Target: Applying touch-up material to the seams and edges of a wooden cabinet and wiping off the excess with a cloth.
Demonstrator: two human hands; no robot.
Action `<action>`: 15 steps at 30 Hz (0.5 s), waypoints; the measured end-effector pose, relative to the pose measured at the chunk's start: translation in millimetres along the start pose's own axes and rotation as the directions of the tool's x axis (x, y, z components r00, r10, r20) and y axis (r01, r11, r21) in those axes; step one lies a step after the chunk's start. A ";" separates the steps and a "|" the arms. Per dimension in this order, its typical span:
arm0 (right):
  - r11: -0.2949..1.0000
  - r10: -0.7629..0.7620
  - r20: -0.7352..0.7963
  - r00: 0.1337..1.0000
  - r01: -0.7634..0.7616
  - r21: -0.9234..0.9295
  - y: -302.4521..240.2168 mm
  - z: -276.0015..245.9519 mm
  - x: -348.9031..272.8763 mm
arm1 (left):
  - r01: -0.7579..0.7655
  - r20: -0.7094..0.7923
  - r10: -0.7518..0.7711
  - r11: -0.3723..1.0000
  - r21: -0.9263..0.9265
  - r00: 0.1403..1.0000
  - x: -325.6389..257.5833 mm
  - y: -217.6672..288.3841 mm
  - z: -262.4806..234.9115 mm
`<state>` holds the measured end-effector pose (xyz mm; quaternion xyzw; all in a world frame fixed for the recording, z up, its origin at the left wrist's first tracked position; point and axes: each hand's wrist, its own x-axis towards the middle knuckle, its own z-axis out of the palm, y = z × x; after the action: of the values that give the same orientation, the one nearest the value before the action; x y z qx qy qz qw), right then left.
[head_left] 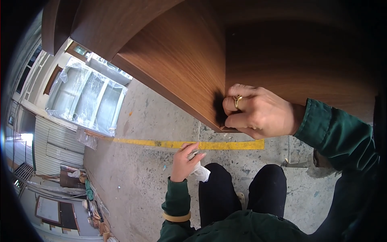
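Observation:
A brown wood-grain cabinet (177, 52) fills the upper part of the view, its inside facing me. My right hand (258, 111), with a gold ring, is at the cabinet's inner corner near the front edge. Its fingers are curled and pressed together; what they hold, if anything, is hidden. Beside the fingertips a dark, soft-edged patch (218, 107) shows on the side panel; I cannot tell whether it is only shadow. Lower down, apart from the cabinet, my left hand (185, 161) is closed on a crumpled white cloth or paper (200, 172), which hangs below the fingers.
A yellow floor stripe (209, 144) runs across the speckled concrete floor (133, 181) beneath the cabinet. To the left stands a pale shelf unit wrapped in clear plastic (86, 97). Assorted items (94, 209) lie along the wall at lower left. My knees (266, 183) are below the cabinet.

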<state>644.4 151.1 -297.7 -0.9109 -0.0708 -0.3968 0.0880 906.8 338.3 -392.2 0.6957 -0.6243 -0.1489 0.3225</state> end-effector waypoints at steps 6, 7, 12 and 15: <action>0.999 0.021 -0.064 0.998 -0.018 0.040 -1.5 -5.5 4.6 | -0.002 0.002 0.002 1.000 -0.007 1.000 0.1 -0.6 -0.4; 0.999 0.021 -0.065 0.998 -0.019 0.041 -1.1 -3.7 3.7 | 0.003 0.003 -0.003 1.000 -0.008 1.000 -0.2 -0.8 -0.4; 1.000 0.015 0.021 1.000 -0.015 -0.003 -1.3 0.8 -1.2 | -0.007 0.000 0.007 1.000 0.002 1.000 -0.2 -1.2 0.5; 0.998 0.031 0.026 0.999 -0.032 0.059 0.9 -1.1 0.5 | -0.004 0.004 0.004 1.000 0.020 1.000 -0.4 0.5 -0.5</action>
<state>644.1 150.0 -296.7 -0.9138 -0.0694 -0.3817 0.1202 906.7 338.7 -391.6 0.6973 -0.6278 -0.1433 0.3148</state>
